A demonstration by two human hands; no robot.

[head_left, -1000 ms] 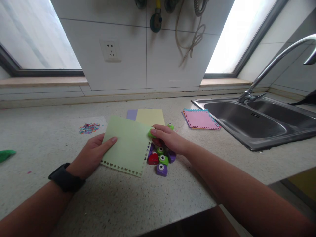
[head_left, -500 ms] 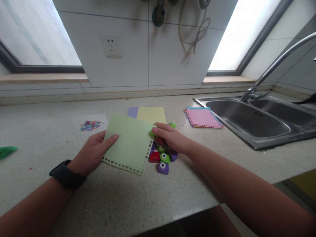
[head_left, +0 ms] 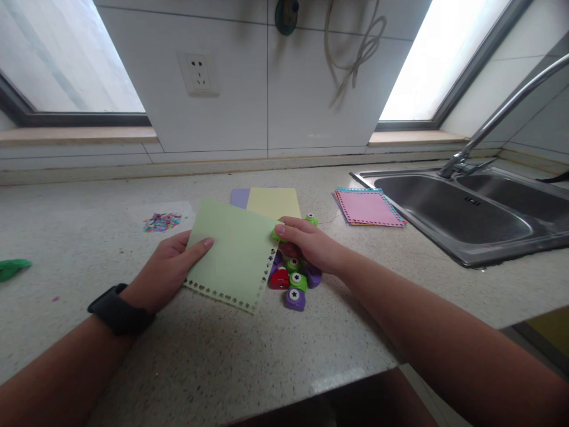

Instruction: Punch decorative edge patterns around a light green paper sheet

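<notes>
Pinching pale green sheet in left hand, mostly out to that hand's right; clasping green punch in right hand at sheet's edge, just beyond spare punches. Best to seat square, match spacing of punched holes, squeeze evenly.

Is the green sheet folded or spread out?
Spread out: the green sheet shows one broad face without visible creases; the left hand grips it.
</notes>
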